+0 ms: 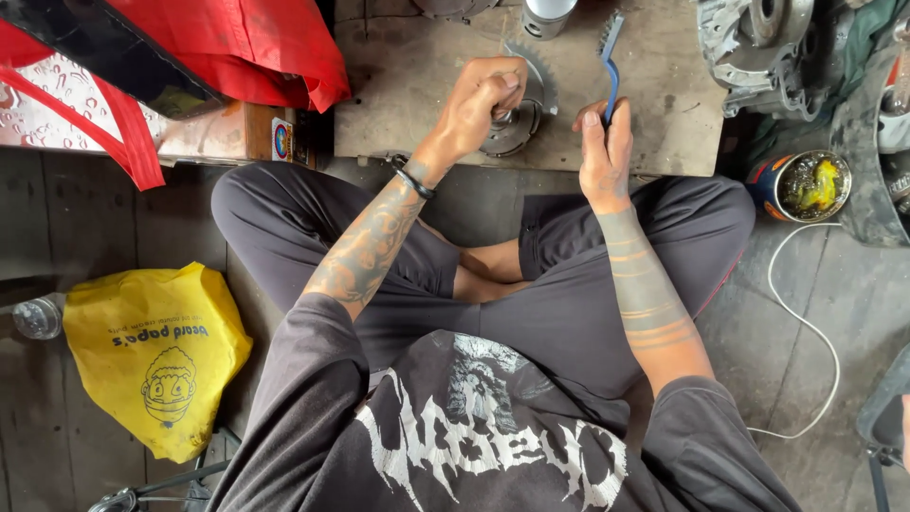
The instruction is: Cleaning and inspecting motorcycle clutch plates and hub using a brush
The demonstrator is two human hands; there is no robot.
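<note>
I sit cross-legged on the floor before a low wooden board (427, 66). My left hand (482, 100) grips a round grey metal toothed part (527, 106) that rests on the board, with the fingers over its hub. My right hand (605, 147) holds the handle of a blue brush (609, 52), its bristled head pointing away from me, just right of the metal part and not touching it.
Red bags (227, 43) lie at the back left. A yellow plastic bag (156, 351) and a clear bottle (38, 316) sit on the floor at left. An open tin of grease (804, 185), engine parts (758, 43) and a white cable (806, 322) are at right.
</note>
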